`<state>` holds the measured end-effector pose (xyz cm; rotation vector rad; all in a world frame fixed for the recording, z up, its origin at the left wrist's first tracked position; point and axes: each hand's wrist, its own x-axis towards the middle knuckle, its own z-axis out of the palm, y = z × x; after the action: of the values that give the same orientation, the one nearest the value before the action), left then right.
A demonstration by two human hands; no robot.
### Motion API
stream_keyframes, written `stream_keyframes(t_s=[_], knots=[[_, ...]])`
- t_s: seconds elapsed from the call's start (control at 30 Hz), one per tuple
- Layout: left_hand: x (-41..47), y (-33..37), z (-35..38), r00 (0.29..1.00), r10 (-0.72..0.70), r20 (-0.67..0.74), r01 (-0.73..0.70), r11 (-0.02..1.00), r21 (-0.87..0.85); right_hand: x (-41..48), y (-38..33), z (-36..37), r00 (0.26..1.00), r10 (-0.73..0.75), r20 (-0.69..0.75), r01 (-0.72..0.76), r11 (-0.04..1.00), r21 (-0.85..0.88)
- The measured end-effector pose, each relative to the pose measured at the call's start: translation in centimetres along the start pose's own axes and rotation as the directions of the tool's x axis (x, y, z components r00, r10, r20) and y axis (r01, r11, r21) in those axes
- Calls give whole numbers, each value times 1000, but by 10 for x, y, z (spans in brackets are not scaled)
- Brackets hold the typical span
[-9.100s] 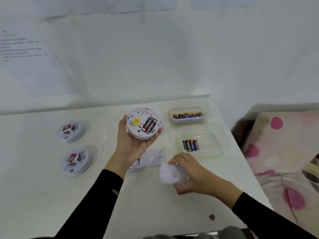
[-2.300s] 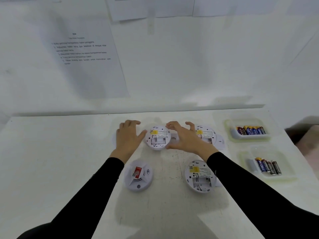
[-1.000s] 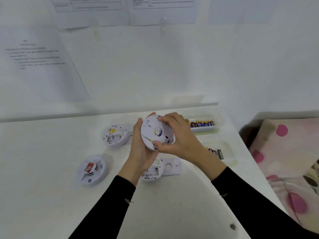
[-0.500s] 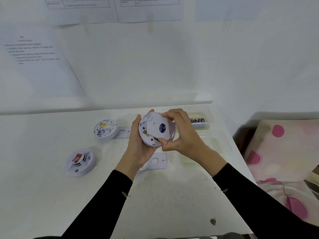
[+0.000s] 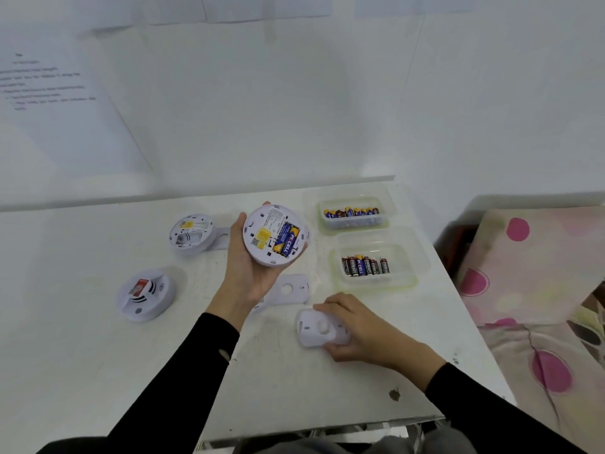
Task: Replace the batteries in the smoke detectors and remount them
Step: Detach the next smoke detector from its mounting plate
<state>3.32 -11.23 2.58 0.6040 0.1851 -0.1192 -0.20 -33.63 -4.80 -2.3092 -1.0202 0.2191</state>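
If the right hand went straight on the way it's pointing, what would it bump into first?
Probably the flat white mounting plate lying just ahead of the right hand and the white cover it grips; depth is unclear.

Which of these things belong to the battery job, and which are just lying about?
For the job: round white smoke detector in the left hand; white plastic backplate in the right hand; upturned white detector; white detector with red sticker; loose white backplate; far clear battery tub; near clear battery tub.
Lying about: pink spotted cloth; printed wall sheet.
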Motion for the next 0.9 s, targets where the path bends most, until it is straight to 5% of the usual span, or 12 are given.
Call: stream_keyframes(t_s=[0.17,0.27,0.43,0.7,0.9], knots=[[0,-4,5,993,-45,107,38,997,66,-1,-1,-6,995,-81,-54,75,992,-103],[1,-4,8,988,-52,144,42,997,71,11,-22,-33,965,-63,-253,64,998,-4],[0,-9,20,995,-34,92,27,997,74,52,-44,-71,771,126,-625,-17,984,177],[2,-13,29,1000,21,24,-25,982,188,86,-44,-68,774,222,-593,-201,974,102],[3,-17,28,998,63,-18,-57,974,219,99,-48,-72,798,356,-486,-258,931,259]])
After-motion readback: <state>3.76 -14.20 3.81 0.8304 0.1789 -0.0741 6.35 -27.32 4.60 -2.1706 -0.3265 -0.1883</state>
